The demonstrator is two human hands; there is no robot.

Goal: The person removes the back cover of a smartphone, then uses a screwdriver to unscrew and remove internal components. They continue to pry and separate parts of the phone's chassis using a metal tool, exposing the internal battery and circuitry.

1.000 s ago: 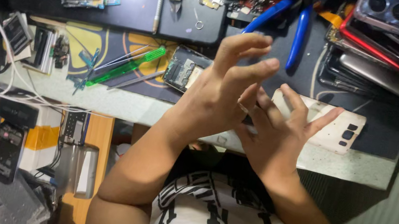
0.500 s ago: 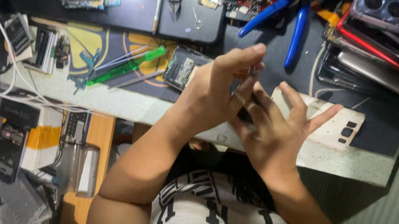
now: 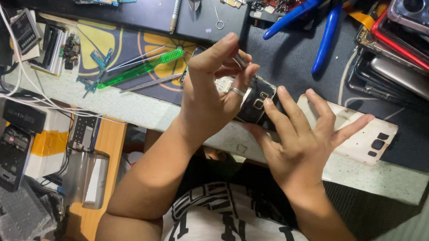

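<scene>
At frame centre, my left hand [image 3: 212, 95] pinches a small metal tool [image 3: 240, 62] over the opened phone [image 3: 254, 101].
My right hand [image 3: 302, 139] braces it, fingers spread; light, stiff, fragile, best gripped by its edges.

Left hand [image 3: 209, 100] raised, fingers curled, thumb and forefinger pinched together; right hand [image 3: 302, 142] just beside, fingers splayed wide.
</scene>
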